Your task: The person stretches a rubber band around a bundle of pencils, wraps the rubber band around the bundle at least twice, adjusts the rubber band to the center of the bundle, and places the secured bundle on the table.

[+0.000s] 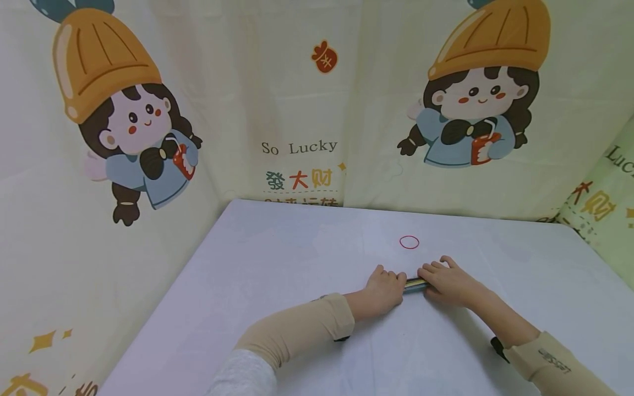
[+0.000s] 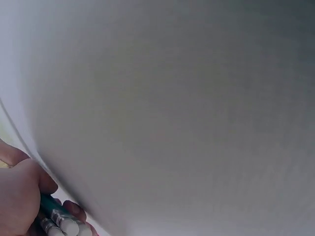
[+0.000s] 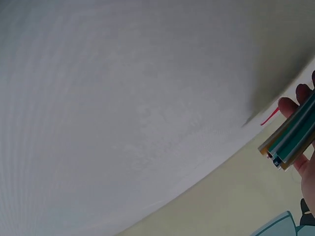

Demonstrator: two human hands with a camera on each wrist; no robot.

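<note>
A small bundle of pencils (image 1: 415, 285) lies between my two hands, low over the white table. My left hand (image 1: 381, 290) grips its left end. In the left wrist view, pale eraser-like tips with silvery collars (image 2: 69, 226) stick out beside the fingers. The bundle's right end is held by my right hand (image 1: 451, 283), its index finger raised. Teal, brownish and silvery shafts (image 3: 295, 130) show between thumb and fingers in the right wrist view. Most of the bundle is hidden by the hands, so the exact number cannot be made out.
A red circle (image 1: 409, 242) is drawn on the white table (image 1: 297, 258), just beyond the hands. A cream curtain (image 1: 376, 110) with printed cartoon figures hangs behind the table's far edge and along its sides.
</note>
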